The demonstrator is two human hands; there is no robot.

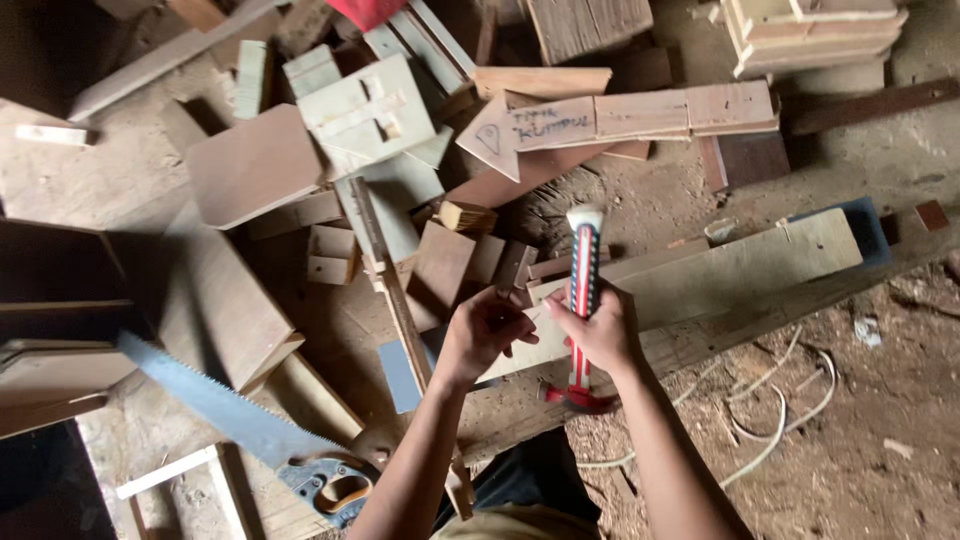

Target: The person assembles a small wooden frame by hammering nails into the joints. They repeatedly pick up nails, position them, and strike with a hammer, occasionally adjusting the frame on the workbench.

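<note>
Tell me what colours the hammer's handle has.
Red, white and dark blue stripes on the hammer; head view shows it.

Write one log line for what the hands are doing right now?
right hand: grips red-striped claw hammer | left hand: pinching something small, unclear | nearby: blue-handled handsaw

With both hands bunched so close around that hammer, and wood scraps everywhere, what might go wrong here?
The left hand sits right against the right hand gripping the hammer; a slip might pinch or strike fingers. The handsaw lies near the left arm with its teeth exposed, so a careless elbow could get scraped. Loose wood offcuts crowd the plank, and might shift or tumble if knocked.
</note>
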